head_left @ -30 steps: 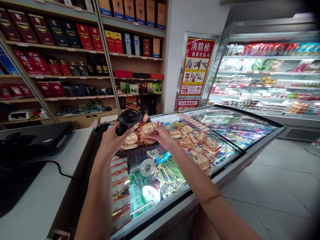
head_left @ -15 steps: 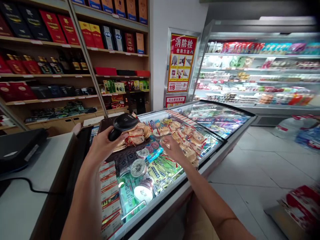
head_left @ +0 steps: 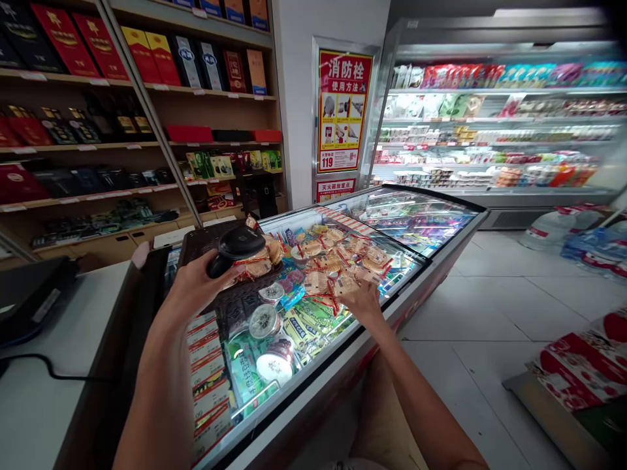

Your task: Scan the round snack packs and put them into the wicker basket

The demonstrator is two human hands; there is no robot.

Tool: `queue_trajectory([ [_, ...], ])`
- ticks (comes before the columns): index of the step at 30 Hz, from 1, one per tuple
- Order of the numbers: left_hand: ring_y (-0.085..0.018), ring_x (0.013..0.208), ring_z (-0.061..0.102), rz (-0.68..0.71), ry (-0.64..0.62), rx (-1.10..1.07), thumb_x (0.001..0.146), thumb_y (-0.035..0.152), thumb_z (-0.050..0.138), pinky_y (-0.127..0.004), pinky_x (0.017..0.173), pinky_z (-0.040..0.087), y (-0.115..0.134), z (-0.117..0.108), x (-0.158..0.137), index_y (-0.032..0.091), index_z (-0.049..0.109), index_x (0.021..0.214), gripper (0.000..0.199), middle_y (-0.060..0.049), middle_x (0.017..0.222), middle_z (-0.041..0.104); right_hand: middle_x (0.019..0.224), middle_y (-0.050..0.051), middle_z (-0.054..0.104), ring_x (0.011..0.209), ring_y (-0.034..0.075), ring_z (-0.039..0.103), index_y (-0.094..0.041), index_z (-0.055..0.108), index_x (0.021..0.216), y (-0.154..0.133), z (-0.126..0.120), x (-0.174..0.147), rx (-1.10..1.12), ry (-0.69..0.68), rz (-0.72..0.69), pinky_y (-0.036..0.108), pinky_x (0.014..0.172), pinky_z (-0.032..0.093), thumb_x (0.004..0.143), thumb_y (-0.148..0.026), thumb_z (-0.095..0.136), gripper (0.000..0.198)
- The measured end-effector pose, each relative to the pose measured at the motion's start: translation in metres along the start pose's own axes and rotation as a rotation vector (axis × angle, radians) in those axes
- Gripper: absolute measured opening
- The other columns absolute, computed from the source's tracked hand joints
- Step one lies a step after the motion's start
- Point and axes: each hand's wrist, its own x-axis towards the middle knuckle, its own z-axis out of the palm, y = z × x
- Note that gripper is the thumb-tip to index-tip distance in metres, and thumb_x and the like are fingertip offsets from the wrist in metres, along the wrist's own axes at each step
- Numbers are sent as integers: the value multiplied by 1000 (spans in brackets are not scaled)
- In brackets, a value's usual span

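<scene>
My left hand (head_left: 196, 284) is wrapped round the handle of a black barcode scanner (head_left: 241, 243). The scanner is above a dark woven basket (head_left: 198, 245), which holds several clear-wrapped pastries (head_left: 259, 264) and rests on the freezer's glass top (head_left: 313, 225). My right hand (head_left: 365, 301) is over the near edge of a spread of similar packets on the glass. Its fingers are closed on a wrapped pastry (head_left: 345, 284), and the fingertips are partly hidden. To the left, several round tubs (head_left: 264, 321) and green packs (head_left: 313, 320) show through the glass.
At left stands a white counter (head_left: 53, 391) with a black device (head_left: 34, 297) and cable. Shelves (head_left: 147, 140) of boxes and bottles line the back. Beyond the freezer is an open refrigerated display (head_left: 490, 130). Water bottles (head_left: 548, 232) and red-and-white packs (head_left: 582, 359) are on the right.
My right hand has moved right and nearer me over the packets, and more wrapped pastries show at its left. My left hand still holds the scanner over the basket. The view has shifted slightly right.
</scene>
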Motion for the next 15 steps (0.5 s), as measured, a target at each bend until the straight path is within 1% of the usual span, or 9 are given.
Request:
queue_trajectory([
  [3,-18,66,53,31,-12,-33,72,68,60,-25,58,38,1,-1,-2,19,70,97,55,1,67,61,121,19,55,124,37,47,-10,48,132,-14,1,1,10,-1,43,46,106,32,62,-55,79,89],
  [5,-19,68,55,33,-16,-42,72,68,61,-25,60,39,0,-2,-3,19,71,97,56,1,70,63,117,16,57,119,37,51,-14,53,124,-20,-1,0,54,-27,101,45,101,36,53,-53,84,87],
  [7,-20,70,56,18,-23,-29,73,69,60,-25,60,38,-1,-3,-3,18,71,101,59,0,71,64,114,14,58,111,34,56,-17,57,115,-24,-5,-1,161,-58,134,42,94,42,49,-51,86,80],
  [9,-21,73,56,5,-43,-34,73,69,60,-25,60,38,0,-6,-4,18,70,110,64,-1,76,66,106,10,60,101,29,60,-18,58,107,-29,-10,0,347,-78,118,38,84,46,53,-52,83,69],
  [11,-22,77,58,22,-96,-84,73,69,60,-26,61,40,2,-8,-7,18,69,116,68,-3,81,68,97,6,62,88,24,61,-20,56,102,-39,-17,0,601,-89,81,34,73,48,61,-57,77,59],
  [13,-24,85,60,68,-179,-163,74,68,61,-27,67,44,5,-10,-10,19,69,119,67,-4,89,71,90,2,61,75,18,58,-22,54,101,-57,-25,0,852,-115,46,28,59,46,68,-61,73,54],
  [15,-27,96,61,128,-269,-238,74,63,64,-30,77,48,7,-11,-14,21,69,120,62,-5,101,72,84,-1,59,63,14,52,-23,53,99,-81,-32,0,1022,-147,20,24,48,40,70,-63,71,52],
])
